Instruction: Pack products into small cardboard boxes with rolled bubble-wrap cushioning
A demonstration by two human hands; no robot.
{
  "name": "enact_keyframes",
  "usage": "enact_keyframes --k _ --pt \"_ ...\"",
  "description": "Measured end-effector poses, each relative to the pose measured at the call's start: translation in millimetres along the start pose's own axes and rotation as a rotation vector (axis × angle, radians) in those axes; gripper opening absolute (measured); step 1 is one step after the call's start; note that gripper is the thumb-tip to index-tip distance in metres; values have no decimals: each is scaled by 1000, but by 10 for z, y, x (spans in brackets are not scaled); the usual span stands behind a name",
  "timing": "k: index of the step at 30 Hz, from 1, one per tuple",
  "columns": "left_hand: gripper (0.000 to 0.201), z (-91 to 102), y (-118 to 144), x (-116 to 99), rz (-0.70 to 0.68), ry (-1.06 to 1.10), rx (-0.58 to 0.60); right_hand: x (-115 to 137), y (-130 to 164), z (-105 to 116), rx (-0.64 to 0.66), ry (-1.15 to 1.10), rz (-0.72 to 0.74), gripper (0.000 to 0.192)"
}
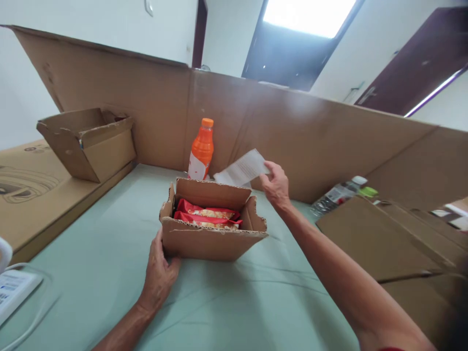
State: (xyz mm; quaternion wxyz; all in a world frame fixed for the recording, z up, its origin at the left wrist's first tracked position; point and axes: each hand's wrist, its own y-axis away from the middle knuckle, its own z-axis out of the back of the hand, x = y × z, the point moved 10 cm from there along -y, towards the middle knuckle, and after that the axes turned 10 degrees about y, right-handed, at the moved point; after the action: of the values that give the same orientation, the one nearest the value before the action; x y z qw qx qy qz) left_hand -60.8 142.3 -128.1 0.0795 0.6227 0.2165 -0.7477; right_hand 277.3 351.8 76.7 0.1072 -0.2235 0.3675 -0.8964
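- Our left hand [158, 273] braces the near-left corner of the open cardboard box [212, 229], fingers pressed to its wall.
- Our right hand [277, 187] pinches a paper slip [243, 169] above the box's far rim.
- Red snack packets [206, 217] fill the box, mid-counter [109, 243].
- Advice: keep the box steadied, the slip flat.
- Orange bottle [201, 151] stands behind.

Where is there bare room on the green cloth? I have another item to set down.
Bare cloth lies in front of the small open box, between both forearms, and left of it toward the flat cardboard. Crowded: behind the box by the orange bottle, and right, by the clear bottle.
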Motion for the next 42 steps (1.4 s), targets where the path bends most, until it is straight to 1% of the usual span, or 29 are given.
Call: enact_keyframes --k 2,5,7,9,10,12,13,14,15,16,17,19,20,22,24,26,28,29,31,32,34,37,40,42 --pt "78 7 -18 -36 -15 -6 2 60 174 485 -61 -50 -5 42" --pt "80 45 -66 -62 -36 -41 1 240 585 1061 -64 -89 -1 38" --pt "81 116 -102 -121 -81 -86 -17 386 957 1337 -37 -111 10 37" --pt "82 235 -100 -256 -148 -142 -60 492 1406 1519 9 -157 -8 37" --pt "82 302 -70 -358 -186 -177 -87 516 1657 1576 38 -190 -42 38" --pt "79 423 79 -640 -288 -248 -142 504 2202 1623 105 -280 -173 43" --pt "77 445 204 -809 -355 -277 -149 487 2490 1618 138 -337 -261 46" --pt "74 426 357 -980 -429 -299 -131 481 2776 1596 170 -400 -353 48" --pt "72 361 534 -1140 -505 -312 -82 498 3050 1560 201 -467 -439 49" --pt "70 248 726 -1272 -576 -317 -2 543 3296 1513 233 -534 -509 49" --pt "70 93 925 -1369 -637 -318 107 615 3502 1465 262 -593 -557 49" --pt "74 -279 1314 -1444 -718 -325 364 800 3764 1394 311 -659 -576 50" --pt "77 -460 1485 -1430 -737 -334 489 893 3820 1379 337 -657 -545 52" --pt "84 -744 1729 -1341 -741 -365 685 1046 3823 1376 422 -579 -400 53" --pt "86 -893 1833 -1229 -714 -398 800 1079 3768 1403 518 -408 -203 49" --pt "84 -930 1842 -1133 -678 -421 854 935 3696 1444 553 -168 -38 48" --pt "81 -905 1817 -1059 -645 -438 867 696 3614 1439 542 74 69 52" --pt "79 -887 1804 -1029 -631 -445 864 593 3579 1392 550 166 115 53" --pt "77 -868 1801 -989 -608 -449 861 469 3514 1239 585 261 196 47" --pt "78 -869 1811 -981 -600 -447 862 457 3475 1166 597 270 227 41" --pt "81 -881 1841 -1006 -594 -432 862 526 3385 1087 597 233 265 29" --pt "84 -893 1910 -1118 -596 -383 858 760 3309 1135 637 78 265 21" --pt "83 -898 2031 -1243 -590 -286 861 948 3358 1246 783 -129 192 18" --pt "78 -894 2092 -1274 -543 -204 841 986 3420 1297 880 -250 118 18"
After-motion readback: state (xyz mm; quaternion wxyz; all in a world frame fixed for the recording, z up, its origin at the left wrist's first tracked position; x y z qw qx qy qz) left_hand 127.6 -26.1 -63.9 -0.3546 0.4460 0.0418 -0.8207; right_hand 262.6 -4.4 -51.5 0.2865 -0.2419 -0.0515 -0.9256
